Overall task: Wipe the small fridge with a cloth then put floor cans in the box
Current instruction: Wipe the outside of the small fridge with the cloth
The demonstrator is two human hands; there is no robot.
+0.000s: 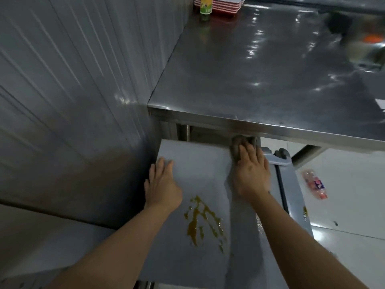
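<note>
Small fridge (200, 170): grey top, long axis running from the camera toward the steel table (270, 65), far end tucked just under the table's front edge. Door side faces right; hinge cap visible at the far right corner. Top is matte grey with a yellow-brown spill (203, 221) smeared across the near-centre, unwiped.

Cloth (242, 142): dark grey-brown, bunched, at the fridge's far right corner, just below the table edge.

Right hand (253, 173) flat on the cloth, fingers straight, pressing it down. Left hand (161, 184) open, palm on the fridge top's left edge, fingers straight, holding nothing.

Floor right of the fridge: pale tile, one crushed can (314, 184) lying on its side, red/pink label.

Left: corrugated grey wall panel (62, 80). Table's far corner: green-yellow can (206, 6) beside stacked red-and-white trays (227, 4).
</note>
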